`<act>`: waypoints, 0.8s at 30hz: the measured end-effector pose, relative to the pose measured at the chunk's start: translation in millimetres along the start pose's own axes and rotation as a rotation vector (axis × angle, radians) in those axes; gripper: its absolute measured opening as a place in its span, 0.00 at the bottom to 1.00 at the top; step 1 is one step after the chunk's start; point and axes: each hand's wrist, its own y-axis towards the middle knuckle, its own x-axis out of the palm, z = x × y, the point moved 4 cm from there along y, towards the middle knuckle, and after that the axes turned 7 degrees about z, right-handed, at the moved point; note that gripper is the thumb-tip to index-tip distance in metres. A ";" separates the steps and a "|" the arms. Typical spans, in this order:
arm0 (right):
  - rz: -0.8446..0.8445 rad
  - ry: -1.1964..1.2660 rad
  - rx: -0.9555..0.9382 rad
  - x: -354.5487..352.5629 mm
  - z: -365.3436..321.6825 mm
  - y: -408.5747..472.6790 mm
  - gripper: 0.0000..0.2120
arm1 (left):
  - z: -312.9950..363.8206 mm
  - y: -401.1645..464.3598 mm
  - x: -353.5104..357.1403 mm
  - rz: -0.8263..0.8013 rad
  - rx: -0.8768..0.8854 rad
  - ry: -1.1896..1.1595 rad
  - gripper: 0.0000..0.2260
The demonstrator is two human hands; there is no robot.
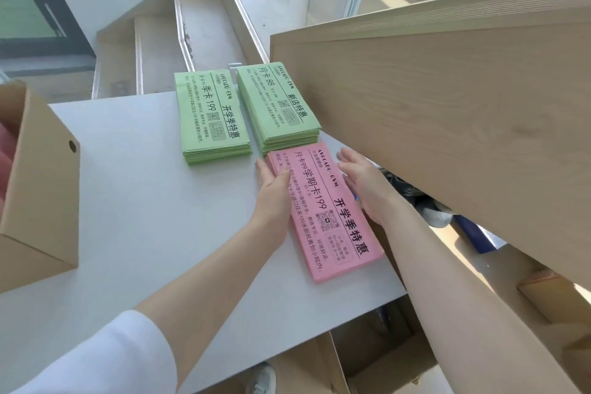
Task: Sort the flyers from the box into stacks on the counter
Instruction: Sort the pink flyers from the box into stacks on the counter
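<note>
Two stacks of green paper flyers (213, 120) (280, 105) side by side far on the white worktop (128, 201), one pink paper flyer stack (326, 211) nearer, left hand (275, 189) and right hand (364, 182) flat-fingered against its long edges, one brown cardboard box (38, 189) at left.

I see two flyer stacks side by side at the counter's (128, 201) far edge, left stack (212, 115) and right stack (278, 105); a third stack (323, 211) lies just nearer, touching the right one; the box (41, 189) sits far left.
</note>
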 end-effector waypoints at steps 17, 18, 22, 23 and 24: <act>-0.053 -0.076 -0.032 -15.4 37.3 -80.6 0.18 | -43.5 -87.4 3.2 -0.199 -0.026 0.036 0.38; -0.007 -0.100 -0.046 -18.0 36.6 -80.4 0.18 | -41.0 -88.7 0.0 -0.201 -0.022 0.019 0.35; 0.248 -0.381 -0.235 -24.2 18.5 -84.6 0.22 | -19.9 -95.7 -25.6 -0.198 0.031 0.117 0.25; 0.268 -0.421 -0.299 -17.9 9.3 -87.8 0.19 | -13.2 -97.2 -35.2 -0.201 0.064 0.141 0.24; 0.249 -0.428 -0.359 -7.6 -0.2 -91.2 0.16 | -5.5 -98.9 -45.0 -0.200 0.113 0.165 0.22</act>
